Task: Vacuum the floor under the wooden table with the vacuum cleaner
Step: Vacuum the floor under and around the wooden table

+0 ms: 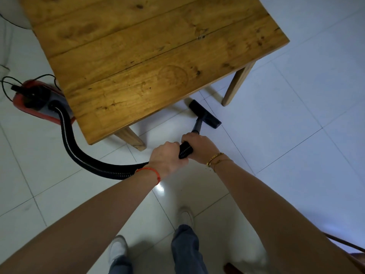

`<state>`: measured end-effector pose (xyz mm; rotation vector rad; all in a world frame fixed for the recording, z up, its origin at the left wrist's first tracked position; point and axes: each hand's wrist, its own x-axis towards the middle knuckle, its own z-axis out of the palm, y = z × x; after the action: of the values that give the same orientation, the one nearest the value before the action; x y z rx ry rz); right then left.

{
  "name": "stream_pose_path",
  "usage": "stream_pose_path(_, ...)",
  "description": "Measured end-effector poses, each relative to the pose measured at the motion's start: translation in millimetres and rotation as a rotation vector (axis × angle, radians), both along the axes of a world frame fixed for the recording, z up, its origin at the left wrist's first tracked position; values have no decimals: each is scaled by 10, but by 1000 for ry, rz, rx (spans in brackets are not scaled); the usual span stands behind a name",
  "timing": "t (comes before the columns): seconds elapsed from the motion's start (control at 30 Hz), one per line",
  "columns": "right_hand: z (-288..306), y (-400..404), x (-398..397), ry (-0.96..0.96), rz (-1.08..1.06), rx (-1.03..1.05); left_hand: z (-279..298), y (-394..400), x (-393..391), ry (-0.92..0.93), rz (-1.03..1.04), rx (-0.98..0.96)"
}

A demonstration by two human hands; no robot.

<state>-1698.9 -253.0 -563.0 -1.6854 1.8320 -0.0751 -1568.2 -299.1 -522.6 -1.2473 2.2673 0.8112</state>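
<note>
Overhead, pale glossy floor tiles [286, 115] are reflecting light around the wooden table [148, 56]. The table is hiding part of the red vacuum cleaner [37, 99]. Both the left hand [167, 157] and right hand [199, 147] are gripping the wand [185, 149], which is pointing away toward the floor head [205, 113] lying beside the table edge.

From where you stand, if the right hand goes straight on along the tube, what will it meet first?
The right hand points down the tube toward the floor nozzle, so it would probably meet the nozzle first, then the tiled floor near the table's edge. Depth is unclear.
</note>
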Motion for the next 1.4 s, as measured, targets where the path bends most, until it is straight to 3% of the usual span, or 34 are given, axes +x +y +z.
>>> stream_pose_path(0.87,295,832,3360,-72,-262,-20,357,453,3175,-80,-283,66)
stream_pose_path(1.1,254,876,3424,-76,-306,-39,350,458,3213,-83,-318,53)
stream_pose_path(1.4,74,815,2560,-60,-371,-19,148,398,2336,4,-326,48)
